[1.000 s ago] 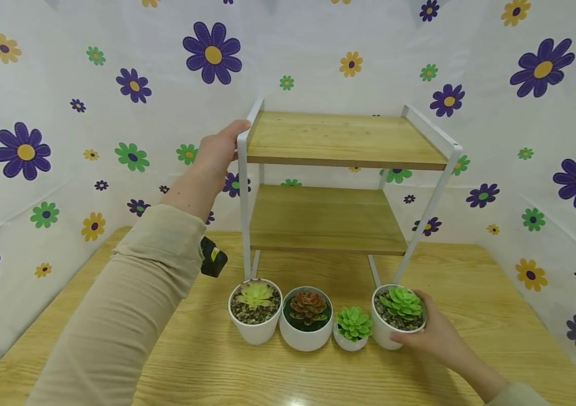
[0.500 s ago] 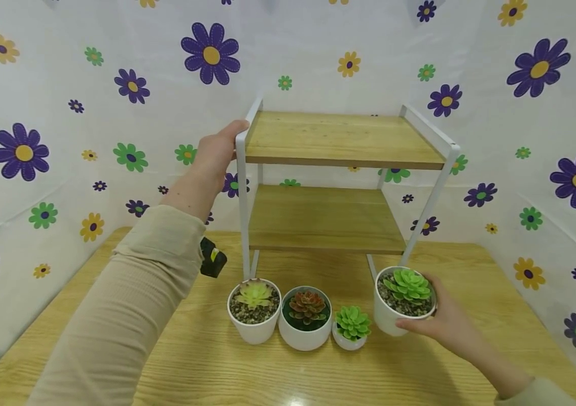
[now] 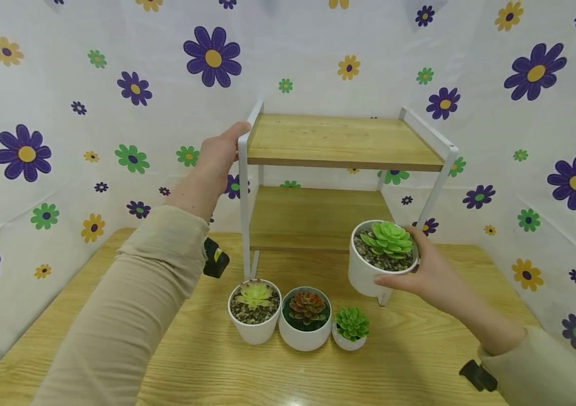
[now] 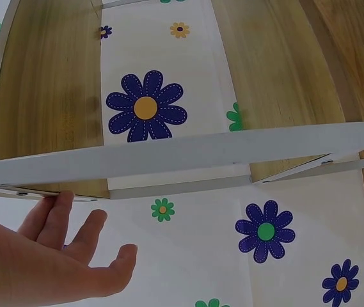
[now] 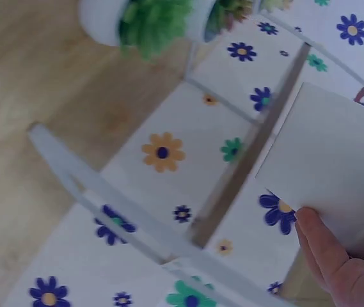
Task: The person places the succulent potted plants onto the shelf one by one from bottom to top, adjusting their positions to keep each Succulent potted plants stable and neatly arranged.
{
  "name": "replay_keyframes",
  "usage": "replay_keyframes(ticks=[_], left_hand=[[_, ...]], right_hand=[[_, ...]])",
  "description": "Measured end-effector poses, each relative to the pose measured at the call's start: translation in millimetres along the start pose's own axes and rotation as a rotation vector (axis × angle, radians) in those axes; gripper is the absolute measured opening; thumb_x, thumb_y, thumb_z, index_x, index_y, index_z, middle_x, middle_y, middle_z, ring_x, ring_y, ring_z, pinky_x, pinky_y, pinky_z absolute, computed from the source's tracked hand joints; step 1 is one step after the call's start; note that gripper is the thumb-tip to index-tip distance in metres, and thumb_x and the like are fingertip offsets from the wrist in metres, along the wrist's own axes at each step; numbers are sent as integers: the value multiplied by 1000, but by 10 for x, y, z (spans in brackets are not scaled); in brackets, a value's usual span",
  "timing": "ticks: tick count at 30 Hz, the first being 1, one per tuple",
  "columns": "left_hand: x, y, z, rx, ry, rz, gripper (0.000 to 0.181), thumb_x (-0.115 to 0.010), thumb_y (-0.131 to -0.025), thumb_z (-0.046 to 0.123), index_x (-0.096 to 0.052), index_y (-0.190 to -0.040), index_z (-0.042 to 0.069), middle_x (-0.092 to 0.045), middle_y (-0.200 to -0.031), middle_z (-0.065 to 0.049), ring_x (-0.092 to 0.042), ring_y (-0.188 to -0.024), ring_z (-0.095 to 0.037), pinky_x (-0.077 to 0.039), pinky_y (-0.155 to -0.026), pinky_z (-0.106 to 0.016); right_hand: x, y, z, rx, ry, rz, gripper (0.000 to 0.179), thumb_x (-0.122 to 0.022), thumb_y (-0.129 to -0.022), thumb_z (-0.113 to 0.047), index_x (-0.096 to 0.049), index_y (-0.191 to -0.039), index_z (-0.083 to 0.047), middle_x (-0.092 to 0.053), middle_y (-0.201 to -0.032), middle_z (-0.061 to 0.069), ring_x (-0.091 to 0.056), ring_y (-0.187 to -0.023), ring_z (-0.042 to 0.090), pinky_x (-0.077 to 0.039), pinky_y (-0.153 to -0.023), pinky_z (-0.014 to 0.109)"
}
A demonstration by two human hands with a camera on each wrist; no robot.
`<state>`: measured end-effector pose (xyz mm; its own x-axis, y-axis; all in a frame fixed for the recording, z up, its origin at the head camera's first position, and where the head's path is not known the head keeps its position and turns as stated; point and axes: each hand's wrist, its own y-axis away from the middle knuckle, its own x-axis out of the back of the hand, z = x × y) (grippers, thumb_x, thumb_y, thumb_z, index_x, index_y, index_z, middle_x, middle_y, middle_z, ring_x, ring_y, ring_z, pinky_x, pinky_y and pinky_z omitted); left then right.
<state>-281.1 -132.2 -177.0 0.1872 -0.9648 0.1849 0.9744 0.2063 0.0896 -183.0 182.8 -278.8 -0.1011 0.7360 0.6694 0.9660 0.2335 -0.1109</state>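
My right hand [image 3: 437, 276] grips a white pot with a bright green succulent [image 3: 386, 242], thumb on the near side and fingers round its right wall. The pot is raised off the table and overlaps the lower shelf's front right corner. In the right wrist view, fingers [image 5: 325, 249] press against the white pot [image 5: 335, 166], and its plant is hidden. My left hand [image 3: 219, 149] holds the upper left side rail of a two-tier shelf rack [image 3: 344, 138] with wood boards and a pale metal frame. In the left wrist view, some fingers [image 4: 57, 220] reach the rail's edge while others stay apart from it.
Before the rack stand a yellow-green succulent [image 3: 255, 313], a reddish succulent [image 3: 306, 318] and a small green succulent [image 3: 351, 328], all in white pots. The lower board [image 3: 308, 217] carries nothing visible. A flower-print sheet [image 3: 166, 45] surrounds the wooden table [image 3: 191, 349].
My right hand has lifted the green potted succulent from the right end of the row, up and slightly left toward the lower board. My left hand stays on the rack.
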Motion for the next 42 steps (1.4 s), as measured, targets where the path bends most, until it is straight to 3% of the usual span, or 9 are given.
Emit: replay_keyframes(ticks=[5,9,14,23,36,42], left_hand=[[9,-23,-23,7,10,11,64,-50,-88,55,-42,-140,18,-34,-151,-2,-23,-142,-23,-17,-116,-48],[8,-43,-43,8,27,10,65,-51,-88,54,-42,-141,18,-34,-150,-1,-24,-142,-22,-17,-116,-47],[10,-44,-62,9,32,5,65,-51,-88,53,-41,-141,17,-34,-151,-1,-25,-141,-22,-17,-117,-47],[-23,-49,-56,12,37,19,71,-52,-88,52,-34,-144,13,-33,-151,-2,-28,-140,-21,-19,-117,-43],[-11,-25,-52,3,29,29,68,-52,-87,52,-39,-142,14,-38,-148,-2,-32,-138,-21,-22,-116,-43],[12,-15,-33,-25,23,32,66,-52,-88,51,-42,-141,14,-39,-148,-1,-34,-137,-20,-23,-115,-41]], right_hand=[[-59,-250,-306,-1,48,-16,101,-78,-72,-41,-19,-146,-3,-43,-137,23,-46,-124,39,-41,-99,55],[-186,-500,-460,19,5,-18,96,-79,-72,-36,-23,-144,-6,-41,-140,18,-40,-130,36,-36,-105,55],[-375,-793,-586,23,-30,-19,96,-80,-72,-32,-23,-144,-4,-41,-141,18,-41,-131,34,-35,-107,50],[-606,-1179,-703,-34,-23,-46,102,-76,-74,-41,-15,-148,-5,-33,-148,17,-36,-134,32,-35,-108,47],[-806,-1448,-727,-29,-127,-59,96,-75,-75,-35,-18,-145,-3,-34,-145,16,-39,-132,30,-37,-107,45],[-814,-1515,-742,-80,-156,-80,101,-75,-76,-37,-12,-147,-3,-29,-148,18,-33,-136,31,-34,-110,45]])
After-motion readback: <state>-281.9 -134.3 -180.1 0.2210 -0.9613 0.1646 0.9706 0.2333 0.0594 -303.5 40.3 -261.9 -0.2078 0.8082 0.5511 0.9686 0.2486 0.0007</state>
